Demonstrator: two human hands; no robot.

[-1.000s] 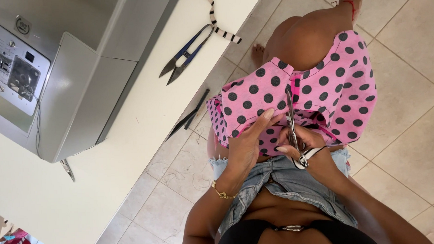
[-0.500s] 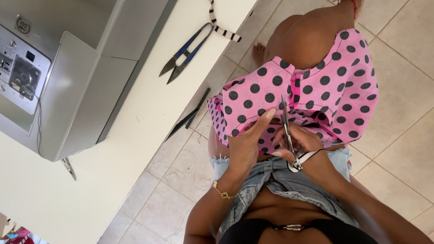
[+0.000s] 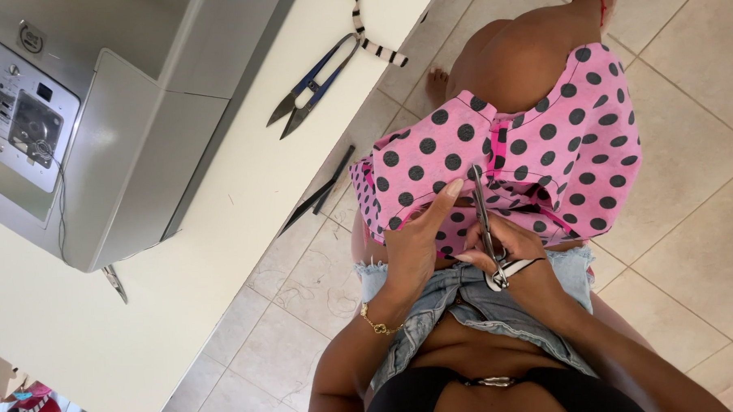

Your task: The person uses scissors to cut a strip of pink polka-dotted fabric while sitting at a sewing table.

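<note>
A pink fabric with black polka dots (image 3: 535,151) lies over my lap and knee. My left hand (image 3: 416,241) presses flat on its near edge, index finger stretched toward the seam. My right hand (image 3: 506,246) is closed around small scissors (image 3: 485,226) with a black-and-white handle; their blades point up into the fabric beside my left fingertip. A gold bracelet sits on my left wrist.
A grey-white sewing machine (image 3: 96,134) stands on the cream table (image 3: 222,260) at left. Blue thread snips (image 3: 309,86) lie near the table edge, beside a striped black-and-white cord (image 3: 369,35). Beige tiled floor (image 3: 693,243) surrounds my legs.
The scissors' tips have slid slightly upward along the fabric seam; my left index finger follows alongside. The fabric has barely shifted.
</note>
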